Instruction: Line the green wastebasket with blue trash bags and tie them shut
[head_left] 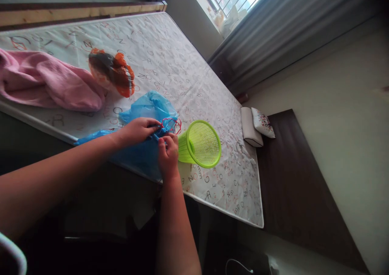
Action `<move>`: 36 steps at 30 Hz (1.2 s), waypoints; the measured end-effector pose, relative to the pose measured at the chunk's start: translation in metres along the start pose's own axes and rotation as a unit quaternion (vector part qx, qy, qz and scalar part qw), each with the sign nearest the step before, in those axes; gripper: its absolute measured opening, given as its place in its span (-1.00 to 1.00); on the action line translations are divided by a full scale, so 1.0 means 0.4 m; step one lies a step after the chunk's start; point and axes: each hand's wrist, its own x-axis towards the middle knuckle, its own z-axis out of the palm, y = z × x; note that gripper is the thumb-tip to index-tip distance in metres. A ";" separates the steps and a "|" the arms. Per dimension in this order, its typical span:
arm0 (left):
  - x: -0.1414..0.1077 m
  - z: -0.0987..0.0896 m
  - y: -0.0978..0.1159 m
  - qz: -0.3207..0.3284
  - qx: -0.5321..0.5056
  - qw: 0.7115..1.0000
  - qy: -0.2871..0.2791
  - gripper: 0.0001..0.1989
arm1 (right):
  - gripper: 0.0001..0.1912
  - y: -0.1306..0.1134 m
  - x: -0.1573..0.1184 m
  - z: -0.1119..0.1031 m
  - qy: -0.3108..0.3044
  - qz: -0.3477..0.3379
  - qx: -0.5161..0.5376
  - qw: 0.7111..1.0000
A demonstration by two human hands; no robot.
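A thin blue plastic bag (136, 155) lies spread on the mattress, its gathered part between my hands. My left hand (139, 128) has its fingertips closed on the bunched plastic beside a loop of red string (176, 125). Just right of it, my right hand (168, 151) pinches the same gathered part, thumb against curled fingers. A lime-green mesh basket (202, 144) lies tilted right beside my right hand, its round opening facing right. Whether the string is tied round the plastic I cannot tell, since my fingers hide part of it.
The letter-printed mattress (182, 84) fills the middle. A pink cloth (51, 80) and an orange plastic bag (117, 72) lie at left. A pillow (251, 127) and a patterned cushion (263, 123) rest against the dark headboard (304, 185). A grey curtain (273, 35) hangs beyond.
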 end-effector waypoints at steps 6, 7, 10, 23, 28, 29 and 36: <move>-0.002 0.010 -0.014 0.046 -0.023 0.996 -0.077 -0.56 | -0.69 0.023 0.003 0.001 0.019 0.102 0.000 0.995; -0.003 0.012 -0.017 0.055 -0.023 0.994 -0.088 -0.56 | -0.70 0.025 0.001 0.004 0.012 0.112 0.002 0.994; -0.006 0.013 -0.017 0.075 -0.009 0.993 -0.087 -0.54 | -0.75 0.027 -0.003 0.012 0.008 0.117 -0.014 0.993; -0.013 0.005 0.015 -0.008 0.007 0.999 -0.041 -0.68 | -0.68 0.035 0.005 -0.003 0.170 0.181 0.017 0.968; -0.010 0.008 0.011 -0.064 -0.037 0.997 -0.031 -0.56 | -0.73 0.017 0.003 0.005 0.115 0.155 0.093 0.977; -0.009 0.008 0.007 -0.083 -0.053 0.995 -0.030 -0.46 | -0.74 0.012 0.001 0.006 0.104 0.141 0.105 0.979; -0.004 -0.007 0.001 -0.094 -0.112 0.989 -0.013 -0.43 | -0.71 -0.017 -0.004 0.000 0.107 0.127 0.076 0.983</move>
